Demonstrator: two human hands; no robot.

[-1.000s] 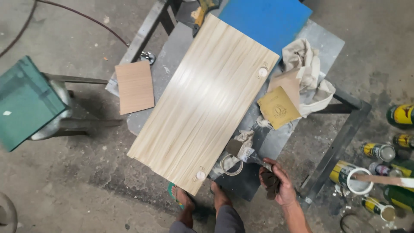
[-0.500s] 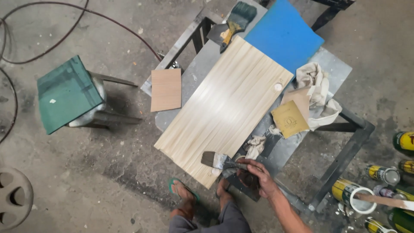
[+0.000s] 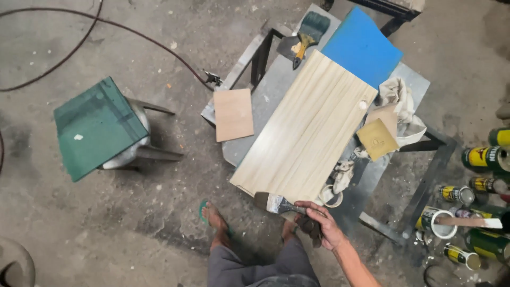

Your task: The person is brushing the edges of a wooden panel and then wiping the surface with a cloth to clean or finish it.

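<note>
My right hand point(image 3: 321, 225) grips the handle of a flat paintbrush point(image 3: 272, 202), whose bristles hover at the near corner of a long pale wooden panel point(image 3: 305, 129). The panel lies diagonally on a grey metal worktable point(image 3: 268, 101). A blue board point(image 3: 362, 47) sits under the panel's far end. A small open tin point(image 3: 333, 197) and a crumpled rag point(image 3: 342, 172) rest just right of the panel's near end. My left hand is out of sight. My feet in sandals stand below the table edge.
A second brush point(image 3: 307, 31) lies at the table's far end. A small brown board point(image 3: 233, 114), yellow sandpaper point(image 3: 376, 139) and a cloth point(image 3: 398, 103) lie on the table. A green-topped stool point(image 3: 93, 126) stands left. Paint cans point(image 3: 481, 159) crowd the floor right. A cable point(image 3: 106, 26) crosses the floor.
The view has shifted, so the table sits further right. My right hand picked up the paintbrush and carried it left to the panel's near corner.
</note>
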